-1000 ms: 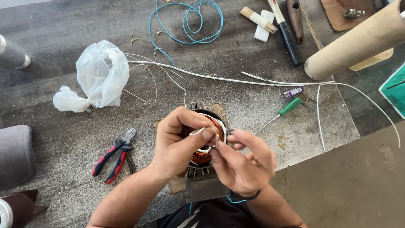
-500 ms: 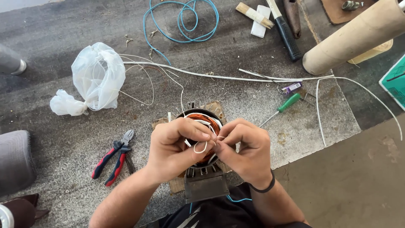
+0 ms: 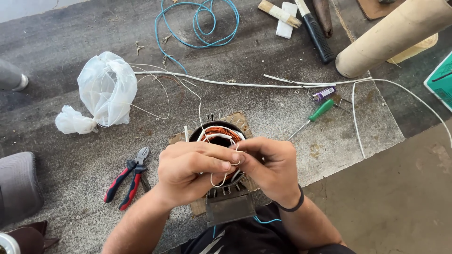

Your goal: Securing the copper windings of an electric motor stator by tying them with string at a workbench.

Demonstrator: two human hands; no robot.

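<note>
- One motor stator (image 3: 220, 134) with copper-coloured windings stands on the grey floor directly before the person, partly hidden by both hands.
- One thin white string (image 3: 221, 181) hangs in a loop between the hands, just above the stator.
- Left hand (image 3: 188, 171): fingers curled together, thumb and forefinger pinched on the string.
- Right hand (image 3: 270, 169): fingertips closed against those of the left, seemingly gripping the same string, though the contact is hard to make out.
- One pair of red-handled pliers (image 3: 127, 178) lies near the left forearm.
- One green-handled screwdriver (image 3: 313, 117) lies to the right of the stator.
- One white plastic bag (image 3: 106, 91) and one blue wire coil (image 3: 202, 21) lie farther off.
</note>
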